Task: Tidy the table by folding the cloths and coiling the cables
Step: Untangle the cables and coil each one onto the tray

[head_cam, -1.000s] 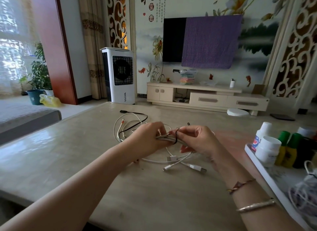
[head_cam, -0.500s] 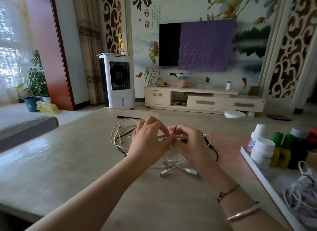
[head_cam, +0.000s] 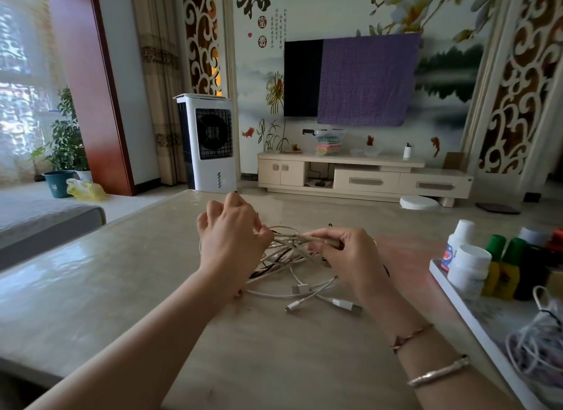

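A bundle of white cables mixed with a thin black cable lies on the beige table and rises into my hands. My right hand grips the gathered strands of the bundle near its top. My left hand is raised at the bundle's left end, thumb and forefinger pinching strands, other fingers curled above. Loose white plug ends trail onto the table below my hands. No cloth is on the table in view.
A white tray at the right edge holds white bottles, green-capped yellow bottles and another tangle of cords. A grey sofa lies left of the table. A TV cabinet and an air cooler stand beyond.
The camera has tilted up and closer. My left hand has lifted and opened its upper fingers while still pinching at the bundle. My right hand keeps its grip on the gathered strands.
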